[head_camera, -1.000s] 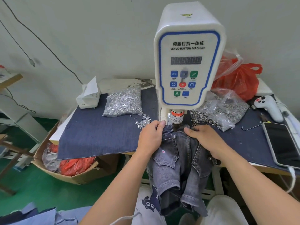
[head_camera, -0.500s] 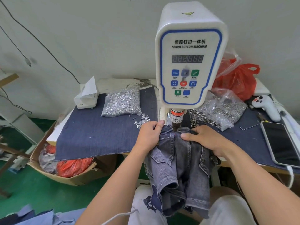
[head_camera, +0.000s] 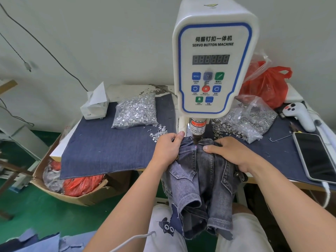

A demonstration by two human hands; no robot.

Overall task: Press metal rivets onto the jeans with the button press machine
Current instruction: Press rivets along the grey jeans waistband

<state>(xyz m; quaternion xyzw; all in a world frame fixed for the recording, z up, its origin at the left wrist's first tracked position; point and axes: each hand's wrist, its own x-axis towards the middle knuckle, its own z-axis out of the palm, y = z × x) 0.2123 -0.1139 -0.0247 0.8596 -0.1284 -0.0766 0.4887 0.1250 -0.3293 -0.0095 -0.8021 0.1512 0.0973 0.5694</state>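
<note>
1. We are seeing the jeans (head_camera: 203, 171) lying under our fingers (head_camera: 211, 147), the press head (head_camera: 196, 138) standing between them.
2. A rivet bag (head_camera: 135, 112) is lying beyond our left hand (head_camera: 168, 149), a phone (head_camera: 316, 157) right of our right hand (head_camera: 233, 153).

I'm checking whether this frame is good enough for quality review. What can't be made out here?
All in the head view:
- The rivet itself and the lower die: hidden under the press head and the jeans.
- The machine's display: digits unlit or unreadable.
- Small labels under the panel buttons: too small to read.
- The left hand fingertips: tucked behind the denim.
- The phone: cut off by the right edge.
</note>
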